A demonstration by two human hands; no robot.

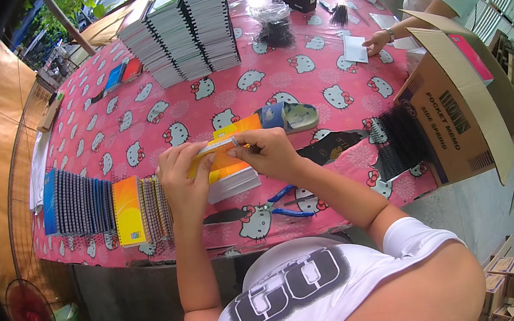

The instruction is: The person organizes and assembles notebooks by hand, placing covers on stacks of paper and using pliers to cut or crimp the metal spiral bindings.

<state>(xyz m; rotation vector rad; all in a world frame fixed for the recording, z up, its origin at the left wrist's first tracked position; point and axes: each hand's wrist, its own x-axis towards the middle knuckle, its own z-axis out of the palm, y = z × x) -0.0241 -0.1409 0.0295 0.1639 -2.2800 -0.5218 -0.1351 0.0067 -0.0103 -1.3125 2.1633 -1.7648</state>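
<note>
As my left hand [181, 170] and right hand [269, 151] grip a yellow-orange notebook [219, 145] between them, blue-handled pliers [287, 211] lie nearer me than my right hand; yellow spiral notebooks [129, 212] stand beside my left.

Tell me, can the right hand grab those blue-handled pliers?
Probably yes: the blue-handled pliers lie uncovered on the pink table, close by. But the right hand is busy with a notebook, so it might need to let go first.
</note>
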